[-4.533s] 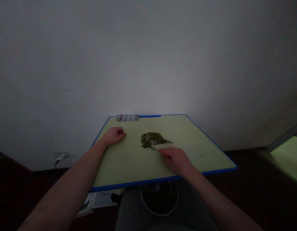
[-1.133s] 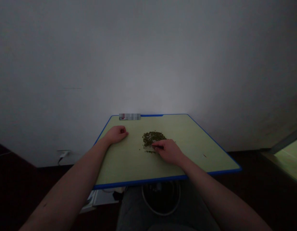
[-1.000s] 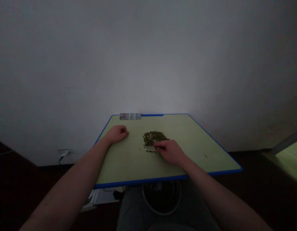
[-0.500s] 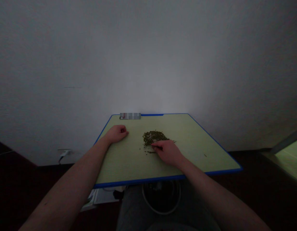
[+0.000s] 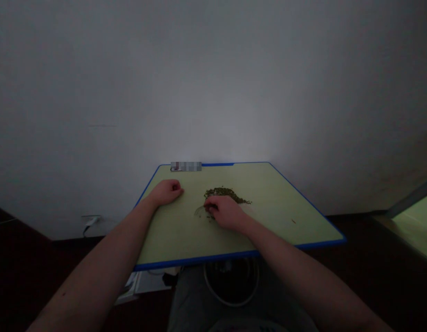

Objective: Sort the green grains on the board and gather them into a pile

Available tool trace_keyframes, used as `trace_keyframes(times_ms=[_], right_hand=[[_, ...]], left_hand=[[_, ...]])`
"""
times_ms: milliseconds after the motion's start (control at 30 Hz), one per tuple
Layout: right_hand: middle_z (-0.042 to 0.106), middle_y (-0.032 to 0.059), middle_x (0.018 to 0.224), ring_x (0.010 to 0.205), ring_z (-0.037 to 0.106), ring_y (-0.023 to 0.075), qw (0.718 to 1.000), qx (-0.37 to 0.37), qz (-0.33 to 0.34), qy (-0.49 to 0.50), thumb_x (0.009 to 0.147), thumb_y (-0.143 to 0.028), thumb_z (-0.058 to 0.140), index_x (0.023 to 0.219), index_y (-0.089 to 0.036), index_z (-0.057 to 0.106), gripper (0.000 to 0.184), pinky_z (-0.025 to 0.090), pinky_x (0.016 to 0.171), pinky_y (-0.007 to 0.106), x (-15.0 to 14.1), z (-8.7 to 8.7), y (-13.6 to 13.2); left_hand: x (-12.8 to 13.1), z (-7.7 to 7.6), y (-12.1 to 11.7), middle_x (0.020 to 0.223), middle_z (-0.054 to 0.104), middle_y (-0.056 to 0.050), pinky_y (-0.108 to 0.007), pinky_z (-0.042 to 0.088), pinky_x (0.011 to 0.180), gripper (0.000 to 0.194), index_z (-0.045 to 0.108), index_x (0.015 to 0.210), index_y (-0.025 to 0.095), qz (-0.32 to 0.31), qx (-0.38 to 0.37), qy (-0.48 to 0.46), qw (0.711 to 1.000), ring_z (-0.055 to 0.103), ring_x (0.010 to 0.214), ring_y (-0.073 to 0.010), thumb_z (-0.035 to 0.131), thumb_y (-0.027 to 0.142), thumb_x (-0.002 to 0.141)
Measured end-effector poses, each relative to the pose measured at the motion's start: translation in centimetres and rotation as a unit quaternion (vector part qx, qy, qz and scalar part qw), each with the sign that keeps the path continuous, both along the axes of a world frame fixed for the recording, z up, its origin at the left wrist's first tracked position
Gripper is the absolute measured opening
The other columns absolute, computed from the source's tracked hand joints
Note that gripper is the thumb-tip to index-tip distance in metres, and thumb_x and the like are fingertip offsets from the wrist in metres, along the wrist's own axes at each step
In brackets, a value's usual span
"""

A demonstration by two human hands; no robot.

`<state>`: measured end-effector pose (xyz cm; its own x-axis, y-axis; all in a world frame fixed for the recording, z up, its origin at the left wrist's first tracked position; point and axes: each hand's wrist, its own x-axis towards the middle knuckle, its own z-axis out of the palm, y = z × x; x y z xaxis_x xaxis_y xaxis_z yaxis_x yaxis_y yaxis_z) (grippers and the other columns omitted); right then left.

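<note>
From the head camera, a pale green board [image 5: 268, 230] with a blue rim lies tilted away from the viewer, and a blurred clip [image 5: 186, 166] sits on its far edge. A heap of small dark-green beans [image 5: 225, 192] lies near the middle of the board, with a few stray beans [image 5: 209, 217] just in front of it. The right hand [image 5: 225, 212] sits against the heap's near side, its fingers bunched and pressed down among the beans; whether that grip is closed on something small is hidden. A translucent curved piece [image 5: 200, 211] lies touching the fingertips on their left. The left hand [image 5: 168, 192] rests on the board well apart from the heap, curled in a loose, clenched grip around nothing visible. A reddish speck [image 5: 294, 221] lies toward the right. Beyond the board rises a white wall [image 5: 213, 83], and grey trousers [image 5: 189, 295] show below it.
</note>
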<state>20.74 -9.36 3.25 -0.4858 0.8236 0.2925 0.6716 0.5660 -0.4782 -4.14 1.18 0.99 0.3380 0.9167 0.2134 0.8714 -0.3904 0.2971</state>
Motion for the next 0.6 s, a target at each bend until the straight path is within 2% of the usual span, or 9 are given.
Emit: trace_keyframes(times_ms=[167,367,600], right_hand=[[0.066,0.0007,0.080,0.074,0.058,0.0125,0.999,-0.026,0.030,0.023,0.075,-0.006,0.047,0.088,-0.018,0.063,0.024,0.040,0.070,0.023,0.1,-0.1,-0.4],[0.065,0.0001,0.078,0.071,0.058,0.0109,0.994,-0.081,0.060,0.039,0.076,-0.006,0.045,0.088,-0.018,0.062,0.024,0.041,0.068,0.022,1.7,0.1,-0.8],[0.064,-0.0004,0.079,0.073,0.056,0.0120,0.995,-0.085,0.058,0.011,0.074,-0.007,0.047,0.085,-0.019,0.062,0.021,0.040,0.067,0.023,3.2,0.7,-1.5]], left_hand=[[0.1,0.2,-0.1,0.061,0.055,-0.001,-0.025,0.031,0.054,0.029,0.056,0.067,0.017,0.006,-0.007,0.004,1.000,0.047,0.057,-0.0126,0.046,0.044,0.071],[0.1,0.1,-0.1,0.062,0.056,-0.001,-0.025,0.031,0.054,0.029,0.056,0.068,0.017,0.002,-0.007,0.001,1.000,0.047,0.058,-0.0129,0.045,0.044,0.071],[-0.1,-0.1,0.1,0.061,0.055,-0.001,-0.025,0.030,0.053,0.029,0.056,0.067,0.017,0.002,0.004,0.003,1.000,0.046,0.056,-0.0126,0.046,0.044,0.071]])
